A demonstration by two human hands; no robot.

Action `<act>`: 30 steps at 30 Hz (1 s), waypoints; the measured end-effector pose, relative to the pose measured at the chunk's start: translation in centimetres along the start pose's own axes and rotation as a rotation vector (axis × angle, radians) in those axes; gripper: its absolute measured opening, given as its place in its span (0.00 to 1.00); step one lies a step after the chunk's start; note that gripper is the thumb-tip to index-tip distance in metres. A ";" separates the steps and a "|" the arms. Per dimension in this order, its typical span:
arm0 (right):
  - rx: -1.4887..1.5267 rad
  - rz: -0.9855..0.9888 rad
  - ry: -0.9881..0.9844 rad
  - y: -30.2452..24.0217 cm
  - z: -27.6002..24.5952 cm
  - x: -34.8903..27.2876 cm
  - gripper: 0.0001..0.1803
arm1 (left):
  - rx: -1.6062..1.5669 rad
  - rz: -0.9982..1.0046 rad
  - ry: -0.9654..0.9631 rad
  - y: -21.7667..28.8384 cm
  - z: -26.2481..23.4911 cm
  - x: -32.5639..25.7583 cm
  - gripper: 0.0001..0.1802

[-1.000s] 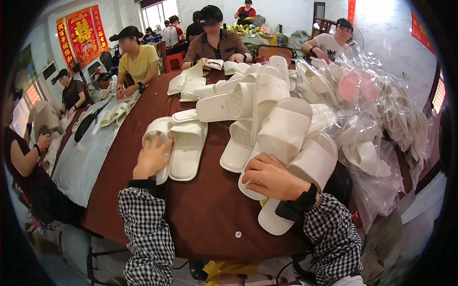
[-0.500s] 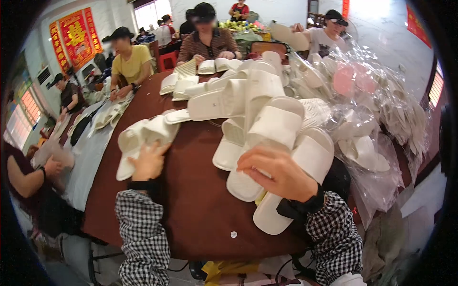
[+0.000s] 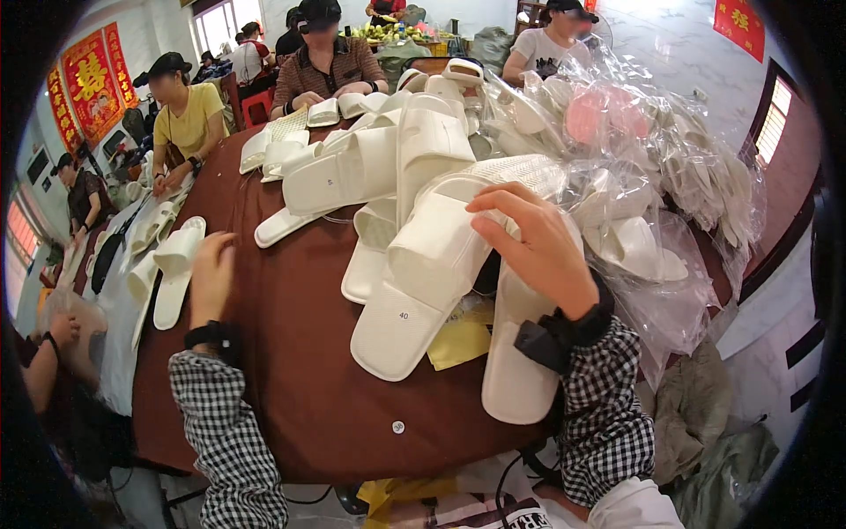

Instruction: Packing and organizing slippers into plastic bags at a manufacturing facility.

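Note:
At the left edge of the brown table, a pair of white slide slippers (image 3: 179, 258) lies side by side, partly over the white strip. My left hand (image 3: 213, 275) is just right of them, holding nothing, its slightly blurred fingers loosely bent. Over the heap, my right hand (image 3: 545, 251) reaches leftward with thumb and fingers apart, at the strap of a large white slipper (image 3: 432, 256); contact with it is unclear. Another white slipper (image 3: 520, 353) lies under my right wrist. More white slippers (image 3: 348, 172) are stacked farther back.
Clear plastic bags of slippers (image 3: 696, 176) fill the right side. A yellow sheet (image 3: 461, 342) lies under the heap, and a small round white sticker (image 3: 398, 428) near the front edge of the brown table (image 3: 300, 353). Co-workers sit across the table and along the white strip (image 3: 119, 361).
The slipper pair has moved left to the table edge, and my left hand has come off it. My right hand's fingers have opened out at the large slipper. The whole view has shifted.

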State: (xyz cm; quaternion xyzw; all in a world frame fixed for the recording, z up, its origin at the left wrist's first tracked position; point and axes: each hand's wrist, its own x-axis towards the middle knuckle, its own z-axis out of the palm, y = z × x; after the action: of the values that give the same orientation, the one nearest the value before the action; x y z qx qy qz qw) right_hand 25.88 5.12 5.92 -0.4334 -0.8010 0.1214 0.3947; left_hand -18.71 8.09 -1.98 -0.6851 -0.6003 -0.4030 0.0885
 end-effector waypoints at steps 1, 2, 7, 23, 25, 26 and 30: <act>0.084 -0.038 0.096 0.0 1.1 0.1 0.10 | -0.152 0.016 -0.020 3.5 1.6 0.3 0.11; 0.167 -0.071 0.188 0.3 2.2 0.1 0.10 | -0.187 -0.069 -0.124 6.6 3.4 0.2 0.13; 0.376 -0.386 0.138 -3.8 4.0 -1.3 0.11 | -0.392 0.272 -0.297 16.2 6.9 -2.0 0.27; -0.649 0.117 -0.452 -2.0 -3.2 -4.3 0.40 | -0.751 -0.133 -0.695 16.6 5.9 -3.3 0.16; -0.596 0.061 -0.410 -1.9 -3.1 -4.1 0.40 | -0.727 -0.181 -0.672 17.3 4.2 -3.3 0.13; -0.543 0.008 -0.361 -2.1 -3.1 -4.0 0.40 | -0.702 -0.222 -0.650 17.5 3.4 -3.4 0.11; -0.540 -0.182 -0.184 -5.3 -2.1 -1.5 0.42 | -0.848 -0.220 -0.297 15.1 1.4 -4.0 0.10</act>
State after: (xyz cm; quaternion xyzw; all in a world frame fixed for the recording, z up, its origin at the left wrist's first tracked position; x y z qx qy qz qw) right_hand 24.70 0.44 9.35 -0.4361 -0.8723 -0.0933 0.2003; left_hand -4.40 1.96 -0.07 -0.6435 -0.4577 -0.5175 -0.3296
